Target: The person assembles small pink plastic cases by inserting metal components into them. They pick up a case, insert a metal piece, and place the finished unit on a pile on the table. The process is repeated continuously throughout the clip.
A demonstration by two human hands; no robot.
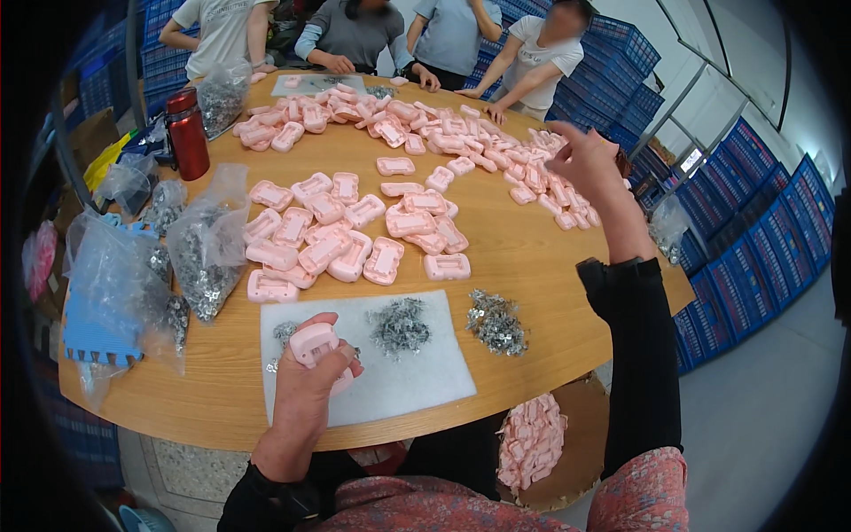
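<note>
My left hand (306, 381) is closed around a pink plastic casing (314, 344), held above the left part of a white foam sheet (434, 377). Small metal clips (399, 325) lie heaped on that sheet, with a few more beside the left hand. Another heap of clips (497, 322) sits on bare wood to the right of the sheet. My right arm stretches forward, and my right hand (587, 164) is raised near the right end of a long pile of pink casings (461, 137). Its fingers are apart, and I see nothing in them.
Nearer pink casings (324, 232) lie beyond the sheet. Clear bags of clips (210, 244) and a red flask (186, 135) stand at the left. A box of pink pieces (532, 439) is below the table edge. People (377, 44) work across the table; blue crates (753, 230) are stacked right.
</note>
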